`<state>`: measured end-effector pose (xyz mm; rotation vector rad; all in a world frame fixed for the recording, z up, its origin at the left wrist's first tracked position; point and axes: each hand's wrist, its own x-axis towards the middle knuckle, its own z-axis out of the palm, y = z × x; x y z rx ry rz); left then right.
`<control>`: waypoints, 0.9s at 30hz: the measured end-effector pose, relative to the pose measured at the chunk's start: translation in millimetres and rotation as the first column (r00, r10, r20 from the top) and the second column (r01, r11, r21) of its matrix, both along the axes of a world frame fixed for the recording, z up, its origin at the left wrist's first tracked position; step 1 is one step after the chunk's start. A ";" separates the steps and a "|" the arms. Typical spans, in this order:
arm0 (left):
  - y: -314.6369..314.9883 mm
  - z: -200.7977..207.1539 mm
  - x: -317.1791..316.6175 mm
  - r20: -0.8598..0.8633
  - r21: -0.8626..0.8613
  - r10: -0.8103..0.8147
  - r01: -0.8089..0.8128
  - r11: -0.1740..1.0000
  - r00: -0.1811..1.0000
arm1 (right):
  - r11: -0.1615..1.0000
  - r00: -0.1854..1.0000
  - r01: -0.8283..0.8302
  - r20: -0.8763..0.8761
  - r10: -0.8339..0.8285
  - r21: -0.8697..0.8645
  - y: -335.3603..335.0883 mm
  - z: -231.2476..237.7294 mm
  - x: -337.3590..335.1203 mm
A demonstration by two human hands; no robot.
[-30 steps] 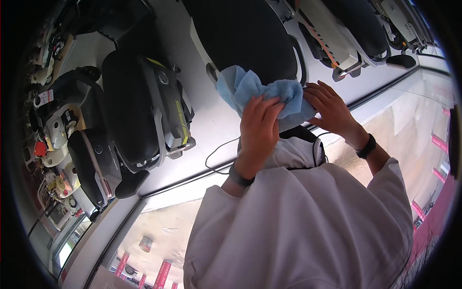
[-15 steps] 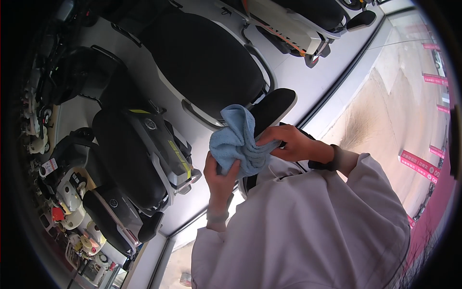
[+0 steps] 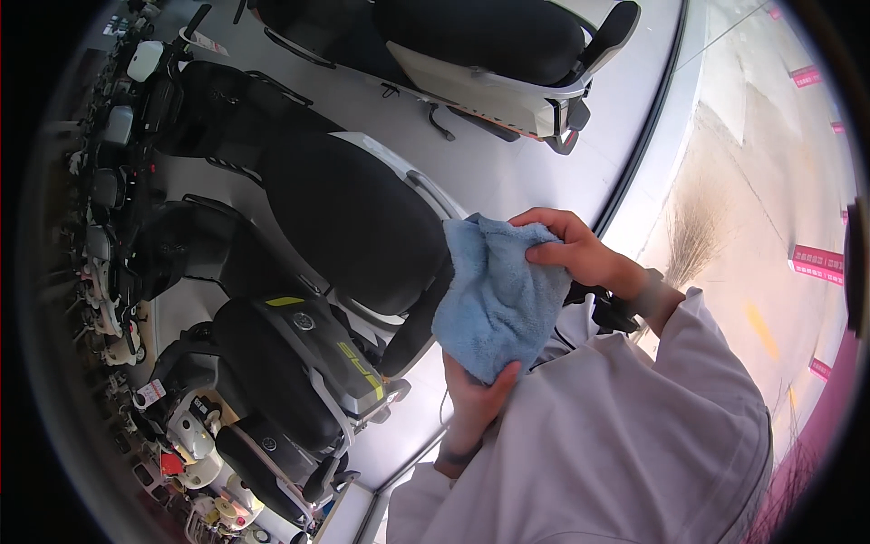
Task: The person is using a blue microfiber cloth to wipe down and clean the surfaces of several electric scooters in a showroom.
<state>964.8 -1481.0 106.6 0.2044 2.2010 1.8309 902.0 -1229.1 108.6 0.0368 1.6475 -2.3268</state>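
Observation:
A light blue terry cleaning cloth [image 3: 497, 295] hangs partly spread between my two hands. My right hand [image 3: 566, 245] pinches its upper right corner, thumb over the front. At its lower edge my left hand [image 3: 480, 390] grips the cloth, with the thumb showing and the other fingers partly hidden behind it. Just beyond the cloth is the black seat [image 3: 353, 218] of an electric scooter, and the cloth covers part of its rear end and backrest [image 3: 419, 331]. Whether the cloth touches the scooter I cannot tell.
A grey scooter with yellow-green marks [image 3: 331, 344] stands to the left, a white one [image 3: 476, 91] at the far side. More scooters [image 3: 195, 435] line the left. On the right a dark-framed glass edge [image 3: 639, 150] borders the paving, where a broom head [image 3: 696, 231] shows behind.
The cloth has gone from bunched up to spread out between my hands. Both hands have moved to the right relative to the view, which has itself shifted.

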 end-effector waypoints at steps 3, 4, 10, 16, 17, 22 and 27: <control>47.7 -9.0 -13.6 0.146 0.081 0.042 -0.054 0.995 0.988 | 0.982 0.990 0.121 0.093 -0.109 -0.144 56.8 -0.8 -14.1; 65.8 -10.3 -18.6 0.215 0.126 0.016 -0.044 0.991 0.976 | 0.965 0.986 0.164 0.070 -0.152 -0.207 77.6 -1.2 -19.4; 159.8 -20.4 -68.1 0.132 -0.025 -0.066 0.070 0.997 0.989 | 0.895 0.890 0.444 -0.094 -0.446 -0.048 211.2 26.9 -50.8; 255.3 8.6 -143.7 -0.069 0.064 -0.054 0.059 0.996 0.996 | 0.737 0.698 0.676 -0.326 -0.637 0.007 319.7 44.2 -77.6; 261.7 27.3 -156.5 -0.127 0.065 -0.029 0.037 0.997 0.992 | 0.737 0.681 0.676 -0.367 -0.634 -0.020 326.7 59.8 -88.9; 340.7 20.3 -244.7 -0.079 0.107 -0.159 0.167 0.980 0.984 | 0.511 0.548 0.835 -0.381 -0.745 0.203 401.3 45.1 -119.2; 394.1 -43.1 -287.9 -0.402 -0.429 -0.358 0.172 0.887 0.843 | 0.213 0.750 0.569 -0.395 -0.530 0.794 431.8 -53.6 -147.0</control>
